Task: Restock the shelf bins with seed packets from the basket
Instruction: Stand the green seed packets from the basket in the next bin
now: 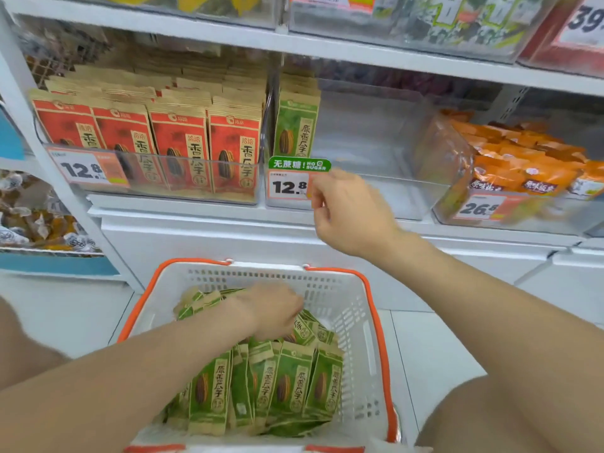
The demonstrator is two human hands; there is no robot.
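A white basket with an orange rim (pixel 356 308) stands on the floor below the shelf and holds several green seed packets (pixel 287 384). My left hand (pixel 271 310) reaches down into the basket and lies on the packets; its fingers are hidden among them. My right hand (pixel 346 210) hovers in front of the clear shelf bin (pixel 376 138), beside the 12.8 price tag (pixel 289 188). Its fingers are loosely curled and hold nothing. A few green packets (pixel 295 125) stand upright at the bin's left end, and the remainder of the bin is bare.
Left of that bin, another clear bin is packed with red seed packets (pixel 179 142). To the right sits a bin of orange bags (pixel 523 165) tagged 26.8. A white shelf ledge (pixel 196 207) runs below the bins. White floor tiles surround the basket.
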